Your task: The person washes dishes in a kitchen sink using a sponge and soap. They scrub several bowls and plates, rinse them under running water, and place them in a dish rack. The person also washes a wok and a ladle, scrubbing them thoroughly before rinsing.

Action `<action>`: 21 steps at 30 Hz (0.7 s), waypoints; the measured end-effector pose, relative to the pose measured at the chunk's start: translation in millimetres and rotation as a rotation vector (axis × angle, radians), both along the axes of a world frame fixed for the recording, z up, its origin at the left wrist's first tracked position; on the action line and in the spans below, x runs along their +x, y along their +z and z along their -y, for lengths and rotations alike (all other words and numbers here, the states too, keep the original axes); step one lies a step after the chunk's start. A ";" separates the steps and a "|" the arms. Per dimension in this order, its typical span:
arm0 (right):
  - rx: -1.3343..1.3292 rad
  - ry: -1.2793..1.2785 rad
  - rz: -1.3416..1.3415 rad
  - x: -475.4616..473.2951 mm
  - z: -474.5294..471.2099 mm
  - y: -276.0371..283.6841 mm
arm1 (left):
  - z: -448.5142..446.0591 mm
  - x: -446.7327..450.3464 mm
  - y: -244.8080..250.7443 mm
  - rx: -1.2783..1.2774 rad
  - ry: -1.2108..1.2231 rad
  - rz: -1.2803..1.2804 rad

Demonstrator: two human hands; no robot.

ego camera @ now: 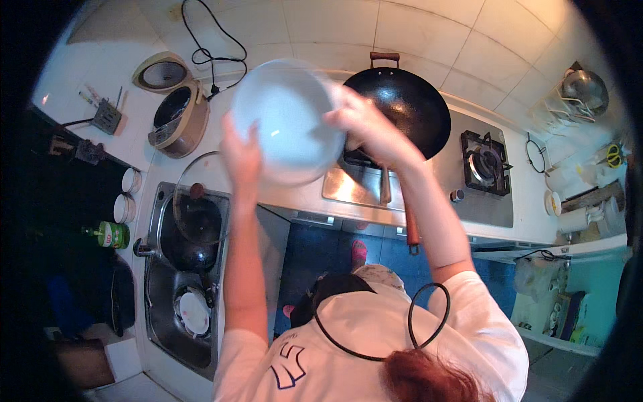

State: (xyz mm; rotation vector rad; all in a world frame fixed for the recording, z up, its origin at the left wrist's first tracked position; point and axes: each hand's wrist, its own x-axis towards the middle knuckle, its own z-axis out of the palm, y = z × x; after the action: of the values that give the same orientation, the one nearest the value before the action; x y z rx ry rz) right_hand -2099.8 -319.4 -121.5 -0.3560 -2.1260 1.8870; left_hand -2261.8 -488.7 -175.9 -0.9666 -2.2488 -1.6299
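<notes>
A large pale bowl or basin (286,120), blurred, is held up over the counter in front of me. My left hand (242,151) grips its left rim, with the thumb over the front face. On the opposite rim is my right hand (355,113), also blurred, its fingers lapping onto the bowl. Close behind the right hand sits a black wok (402,108) on the gas stove (437,201). Its long wooden handle (411,221) points towards me, partly under my right forearm. A metal utensil handle (385,186) shows beside that forearm.
A rice cooker (183,120) stands with its lid raised at the left. The steel sink (176,321) holds a dark pan (191,236) and dishes (194,311); a glass lid (201,201) overlaps its far edge. A bare burner (485,163) lies to the right.
</notes>
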 end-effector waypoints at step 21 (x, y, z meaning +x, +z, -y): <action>1.275 0.246 0.222 43.2 -290.5 -202.2 | -263.5 83.4 -152.2 0.283 -0.572 1.309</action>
State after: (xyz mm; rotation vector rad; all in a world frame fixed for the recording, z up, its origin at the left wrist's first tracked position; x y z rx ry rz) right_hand -2056.5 -28.9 -323.7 0.0035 -3.0671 0.2571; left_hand -2178.3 -225.3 -328.1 -0.4752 -2.2293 -3.4652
